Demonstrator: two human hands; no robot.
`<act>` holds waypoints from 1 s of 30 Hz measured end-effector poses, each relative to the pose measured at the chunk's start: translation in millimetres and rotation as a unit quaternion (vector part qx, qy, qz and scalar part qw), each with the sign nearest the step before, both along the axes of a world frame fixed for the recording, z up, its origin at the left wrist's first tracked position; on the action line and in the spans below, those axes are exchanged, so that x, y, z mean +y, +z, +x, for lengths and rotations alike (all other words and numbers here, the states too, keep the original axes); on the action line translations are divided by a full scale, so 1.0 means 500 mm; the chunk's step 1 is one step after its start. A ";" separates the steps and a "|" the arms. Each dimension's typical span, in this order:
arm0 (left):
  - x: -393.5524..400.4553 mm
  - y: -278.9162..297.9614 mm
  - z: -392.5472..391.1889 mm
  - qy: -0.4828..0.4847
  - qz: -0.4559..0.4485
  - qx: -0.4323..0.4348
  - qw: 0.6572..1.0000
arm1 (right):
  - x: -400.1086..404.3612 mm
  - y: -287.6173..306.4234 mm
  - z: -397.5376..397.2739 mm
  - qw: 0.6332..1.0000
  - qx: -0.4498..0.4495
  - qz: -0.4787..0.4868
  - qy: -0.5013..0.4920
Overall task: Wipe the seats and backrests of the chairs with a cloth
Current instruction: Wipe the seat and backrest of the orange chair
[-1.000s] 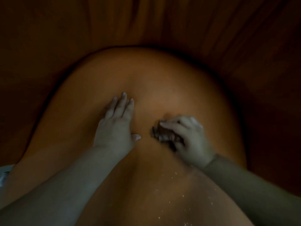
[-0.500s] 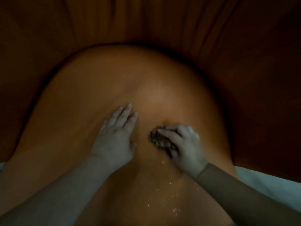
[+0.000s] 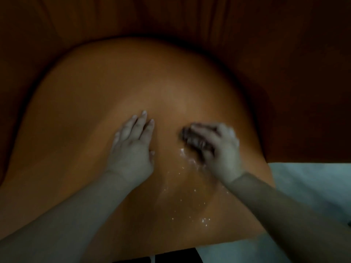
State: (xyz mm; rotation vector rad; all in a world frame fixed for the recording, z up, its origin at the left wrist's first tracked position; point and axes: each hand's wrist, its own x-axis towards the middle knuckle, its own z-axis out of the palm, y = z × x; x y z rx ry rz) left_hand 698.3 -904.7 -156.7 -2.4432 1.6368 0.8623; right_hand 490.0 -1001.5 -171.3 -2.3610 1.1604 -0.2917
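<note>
The cloth (image 3: 193,138) was a small, dark, bunched wad, blurred in the frame, and it lay against the orange chair surface (image 3: 95,114) slightly right of the surface's centre. Most of the wad was covered by the right hand (image 3: 218,149), whose fingers (image 3: 201,129) were curled over the top of it and gripped it against the chair. Only the left end of the cloth showed beyond the fingertips.

Directly below the cloth, a patch of white wet specks (image 3: 186,158) glistened on the surface. Further droplets (image 3: 205,220) were scattered down toward the near edge of the chair.

The left hand (image 3: 133,149) lay flat on the chair surface just beside the cloth, palm down. Its fingers (image 3: 141,120) were straight and close together, and they pointed away from the camera. It held nothing. A narrow strip of bare orange surface separated the two hands, so they did not touch.

Both forearms entered from the bottom of the view. The left forearm (image 3: 62,221) came from the lower left corner and the right forearm (image 3: 284,215) from the lower right corner.

The chair surface was smooth and rounded, with a curved far edge. Whether it was the seat or the backrest could not be determined. Beyond that edge hung dark reddish-brown pleated fabric (image 3: 284,54). A pale floor area (image 3: 313,181) showed at the lower right, beside the chair.
</note>
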 end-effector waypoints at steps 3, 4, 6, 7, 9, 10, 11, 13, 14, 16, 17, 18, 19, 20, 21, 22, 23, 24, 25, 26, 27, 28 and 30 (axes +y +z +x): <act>0.024 -0.016 0.006 -0.006 -0.016 -0.004 1.000 | -0.113 -0.001 0.015 0.979 -0.041 0.047 -0.194; 0.032 -0.021 0.006 -0.004 -0.024 -0.005 1.000 | -0.128 -0.006 0.012 0.971 -0.038 0.064 -0.225; 0.045 -0.028 0.004 -0.009 -0.036 -0.006 0.999 | -0.091 -0.027 0.001 0.971 -0.003 0.064 -0.229; 0.052 -0.029 0.001 -0.015 -0.033 -0.007 0.999 | -0.051 -0.027 -0.005 0.975 0.006 0.057 -0.215; 0.062 -0.029 -0.004 -0.015 -0.033 0.000 0.999 | 0.036 -0.030 -0.025 0.984 0.019 0.039 -0.175; 0.065 -0.028 -0.009 -0.014 -0.034 0.005 0.999 | 0.072 -0.028 -0.037 0.986 0.021 0.043 -0.157; 0.066 -0.026 -0.013 -0.016 -0.035 0.008 0.999 | 0.091 -0.023 -0.047 0.989 0.025 0.048 -0.140; 0.069 -0.025 -0.015 -0.017 -0.040 0.010 0.999 | 0.073 -0.016 -0.065 0.990 0.005 0.055 -0.127; 0.072 -0.025 -0.014 -0.020 -0.042 0.012 0.999 | 0.048 -0.015 -0.071 0.988 -0.008 0.050 -0.145; 0.077 -0.027 -0.007 -0.034 -0.043 0.006 0.998 | -0.010 -0.015 -0.079 0.973 -0.012 0.030 -0.230; 0.080 -0.029 -0.002 -0.040 -0.044 0.006 0.998 | -0.030 -0.015 -0.079 0.962 0.000 0.034 -0.271; 0.082 -0.031 0.002 -0.045 -0.046 0.006 0.998 | -0.033 -0.020 -0.078 0.955 0.018 0.038 -0.293; 0.085 -0.034 0.004 -0.051 -0.048 0.006 0.998 | -0.021 -0.023 -0.071 0.953 0.027 0.041 -0.299; 0.087 -0.036 0.006 -0.054 -0.048 0.005 0.997 | 0.004 -0.027 -0.063 0.955 0.026 0.039 -0.293; 0.089 -0.037 0.006 -0.056 -0.047 0.006 0.997 | 0.040 -0.029 -0.053 0.959 0.015 0.038 -0.280; 0.091 -0.039 0.004 -0.055 -0.047 0.007 0.997 | 0.080 -0.030 -0.046 0.964 0.005 0.039 -0.262; 0.092 -0.040 0.003 -0.053 -0.049 0.009 0.997 | 0.117 -0.028 -0.042 0.970 -0.001 0.042 -0.241; 0.092 -0.040 0.003 -0.052 -0.051 0.008 0.997 | 0.141 -0.025 -0.042 0.974 -0.004 0.047 -0.223; 0.091 -0.040 0.003 -0.050 -0.051 0.006 0.997 | 0.148 -0.024 -0.047 0.975 -0.014 0.046 -0.218; 0.091 -0.039 0.003 -0.050 -0.049 0.005 0.998 | 0.139 -0.021 -0.056 0.972 -0.033 0.043 -0.231; 0.092 -0.038 0.003 -0.053 -0.045 0.004 0.998 | 0.123 -0.020 -0.070 0.964 -0.052 0.031 -0.260; 0.095 -0.039 0.004 -0.055 -0.043 0.003 0.998 | 0.103 -0.019 -0.089 0.952 -0.064 0.018 -0.298; 0.105 -0.038 0.007 -0.061 -0.039 0.001 0.997 | 0.069 -0.018 -0.130 0.930 -0.046 0.022 -0.365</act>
